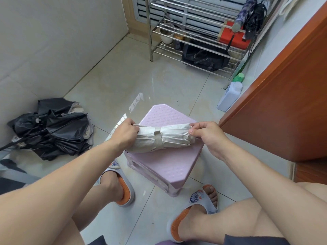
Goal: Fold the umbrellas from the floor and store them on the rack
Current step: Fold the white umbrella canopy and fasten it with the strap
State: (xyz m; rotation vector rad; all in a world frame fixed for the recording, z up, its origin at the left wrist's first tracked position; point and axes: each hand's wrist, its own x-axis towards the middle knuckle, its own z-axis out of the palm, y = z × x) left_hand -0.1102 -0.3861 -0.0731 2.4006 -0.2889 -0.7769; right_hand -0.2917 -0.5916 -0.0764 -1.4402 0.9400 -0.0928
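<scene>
Both hands hold one folded beige umbrella (161,138) just above a low pink stool (164,163), seen from my head camera looking down past my knees. My left hand (123,134) curls round the umbrella's left end, fingers wrapped over the cloth. My right hand (206,134) pinches the right end between thumb and fingertips (192,130), tidying the pleats there. A strap of the same cloth (158,139) already circles the middle, so the roll looks close to finished.

On the tiled floor to my left, against the wall, lies a heap of black umbrellas (51,128), loose and unfolded, well apart from my hands. Ahead stands the metal rack (192,27), with two folded umbrellas (251,16) already resting at its right side (one bluish, one black).

I judge the beige umbrella light, with soft, slippery cloth over a stiff core. A grip round the strapped middle should carry it best; holding only loose fabric at an end could let the pleats slide out.
</scene>
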